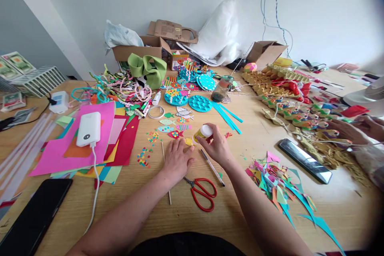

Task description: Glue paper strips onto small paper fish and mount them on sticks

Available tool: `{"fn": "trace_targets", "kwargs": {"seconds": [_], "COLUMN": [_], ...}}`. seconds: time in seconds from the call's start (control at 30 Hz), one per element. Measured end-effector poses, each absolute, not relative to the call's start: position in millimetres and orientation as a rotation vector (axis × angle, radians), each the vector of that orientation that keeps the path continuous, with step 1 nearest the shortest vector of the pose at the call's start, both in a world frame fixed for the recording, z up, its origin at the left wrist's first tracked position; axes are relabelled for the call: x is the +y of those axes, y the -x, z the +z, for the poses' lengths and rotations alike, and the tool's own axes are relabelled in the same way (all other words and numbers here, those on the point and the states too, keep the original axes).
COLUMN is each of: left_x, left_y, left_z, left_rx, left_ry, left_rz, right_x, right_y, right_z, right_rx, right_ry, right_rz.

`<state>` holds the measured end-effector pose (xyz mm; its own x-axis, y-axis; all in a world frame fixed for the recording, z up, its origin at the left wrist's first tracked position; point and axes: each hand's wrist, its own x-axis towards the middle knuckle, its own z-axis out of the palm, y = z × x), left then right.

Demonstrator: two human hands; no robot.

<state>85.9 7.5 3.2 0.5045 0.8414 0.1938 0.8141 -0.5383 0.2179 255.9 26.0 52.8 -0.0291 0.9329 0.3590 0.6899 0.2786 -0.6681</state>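
My right hand (219,146) is wrapped round a glue stick (198,133) with a yellow label and a wide white end, tilted over the table. Just below its left end lies a small yellow paper fish (188,141). My left hand (177,159) rests on the tabletop with its fingers apart, the fingertips beside that fish. Several patterned paper fish, among them a red one (175,134) and a striped one (183,127), lie beyond my hands. Between my forearms are red-handled scissors (204,194) and a pen (213,168). A thin stick (166,172) runs beneath my left forearm.
Coloured paper sheets (126,144) and a white power bank (89,129) lie left. Blue discs (200,103), blue strips (228,117) and a glass jar (222,89) stand behind. Paper scraps (271,176), a phone (305,161) and another person's hand (345,130) are right.
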Motion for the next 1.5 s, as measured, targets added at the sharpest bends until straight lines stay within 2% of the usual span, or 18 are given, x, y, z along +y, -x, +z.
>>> {"fn": "trace_targets", "kwargs": {"seconds": [0.57, 1.5], "left_x": [8, 7], "left_y": [-87, -86], "left_z": [4, 4], "left_rx": [1.471, 1.468], "left_ry": [-2.640, -2.650], "left_rz": [0.418, 0.462], "right_x": [32, 44], "right_y": [-237, -240], "right_z": [53, 47], "right_rx": [-1.807, -1.758], "right_ry": [1.471, 1.476], "right_rz": [0.447, 0.345]}}
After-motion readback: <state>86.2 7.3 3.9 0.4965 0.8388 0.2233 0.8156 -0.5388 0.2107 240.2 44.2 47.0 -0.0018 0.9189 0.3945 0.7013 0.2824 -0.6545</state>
